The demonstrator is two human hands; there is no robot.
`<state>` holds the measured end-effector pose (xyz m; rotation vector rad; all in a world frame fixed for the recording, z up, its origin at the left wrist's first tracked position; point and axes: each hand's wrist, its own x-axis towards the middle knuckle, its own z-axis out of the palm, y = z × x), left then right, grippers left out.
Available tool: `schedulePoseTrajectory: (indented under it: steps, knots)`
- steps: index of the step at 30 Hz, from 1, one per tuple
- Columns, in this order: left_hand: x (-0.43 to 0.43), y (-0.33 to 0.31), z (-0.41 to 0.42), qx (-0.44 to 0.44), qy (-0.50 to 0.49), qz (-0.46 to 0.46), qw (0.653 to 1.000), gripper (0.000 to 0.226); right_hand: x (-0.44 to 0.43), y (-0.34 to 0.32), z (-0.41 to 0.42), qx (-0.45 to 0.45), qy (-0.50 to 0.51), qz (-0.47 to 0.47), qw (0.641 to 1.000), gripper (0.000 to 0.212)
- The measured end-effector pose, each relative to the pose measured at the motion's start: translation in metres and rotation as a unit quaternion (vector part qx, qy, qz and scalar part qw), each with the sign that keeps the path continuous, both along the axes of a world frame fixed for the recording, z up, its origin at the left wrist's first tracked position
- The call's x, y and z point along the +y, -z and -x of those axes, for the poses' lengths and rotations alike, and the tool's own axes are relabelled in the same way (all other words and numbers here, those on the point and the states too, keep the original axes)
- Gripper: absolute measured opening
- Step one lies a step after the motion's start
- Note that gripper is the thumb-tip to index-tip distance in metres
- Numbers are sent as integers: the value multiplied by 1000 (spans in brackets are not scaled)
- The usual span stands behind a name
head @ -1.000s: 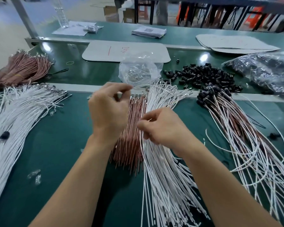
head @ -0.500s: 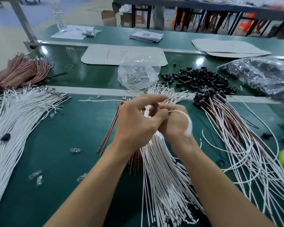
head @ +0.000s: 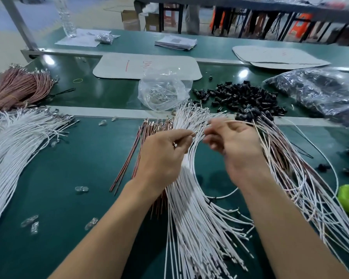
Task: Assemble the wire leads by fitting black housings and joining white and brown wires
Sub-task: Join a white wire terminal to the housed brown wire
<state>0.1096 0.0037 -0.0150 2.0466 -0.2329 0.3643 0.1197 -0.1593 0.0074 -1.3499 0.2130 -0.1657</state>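
Several loose bundles crowd the green tabletop [head: 69, 178]. The white wire pile [head: 189, 238] fans toward 6 o'clock beneath both hands, brown wires [head: 149, 129] lie at its 9 o'clock, and black housings [head: 240, 95] are heaped at 1 o'clock. The left hand [head: 163, 158] pinches a single white lead [head: 222, 196] between its fingers [head: 186, 135]. The right hand [head: 238, 150] shows curled fingers at the same lead, but blur hides any grip.

Risk: the hanging loop may snag neighbouring leads and drag them out. A slack pinch would drop the end into the pile.
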Motion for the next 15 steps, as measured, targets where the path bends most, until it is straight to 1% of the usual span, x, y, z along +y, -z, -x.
schedulePoseTrajectory:
  steps: [2,4,6,8,10,13,15]
  knots:
    - [-5,-1,3,-21,10,-16,1000,13,9,5,2,0,-32,35,999,17]
    - [-1,-4,2,-5,-9,-34,999,8,4,5,-1,-14,-2,53,998,18]
    - [6,-15,-6,34,-50,-52,997,9,-9,2,-8,-26,43,65,997,20]
    - [8,-29,-22,62,-85,-96,990,27,-16,4,-13,-22,52,65,996,23]
    - [-1,-43,-49,66,-79,-164,981,48,-11,13,-15,0,26,56,998,23]
    - [-38,-61,-102,47,-16,-244,968,70,0,27,-16,25,-8,32,999,24]
    - [-69,-64,-141,65,36,-268,961,83,0,31,-14,29,-15,11,999,25]
